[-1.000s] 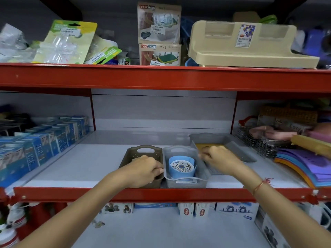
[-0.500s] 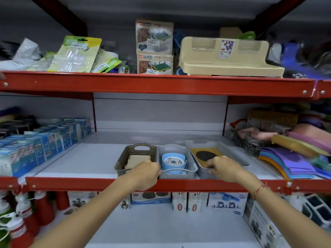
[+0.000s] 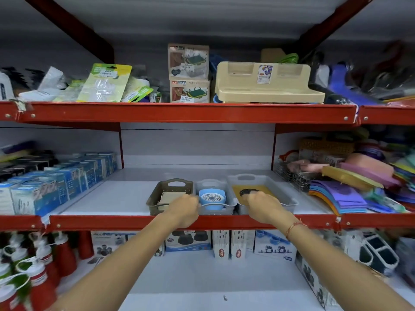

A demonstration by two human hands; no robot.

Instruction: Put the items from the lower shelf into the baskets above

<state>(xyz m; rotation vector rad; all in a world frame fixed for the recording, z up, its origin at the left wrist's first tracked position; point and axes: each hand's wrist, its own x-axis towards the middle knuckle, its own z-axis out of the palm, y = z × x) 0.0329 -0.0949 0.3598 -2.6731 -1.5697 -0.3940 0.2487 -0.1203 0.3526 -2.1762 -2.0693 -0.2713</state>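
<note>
Three baskets stand side by side at the front of the middle shelf. The brown basket holds a beige flat item. In the small grey basket sits a blue round item with a white patterned top. A yellow pad with a black oval lies in the wide grey basket. My left hand is curled over the brown basket's near right corner. My right hand grips the wide basket's near left rim. Boxed items line the back of the lower shelf.
Red shelf rails cross the view above and at hand level. Blue boxes fill the middle shelf's left, coloured mats and wire baskets its right. Red bottles stand at the lower left, a divided caddy at the lower right.
My view has pulled back and up. Both hands slid from inside the baskets to their near rims, and the wide grey basket came forward in line with the other two.
</note>
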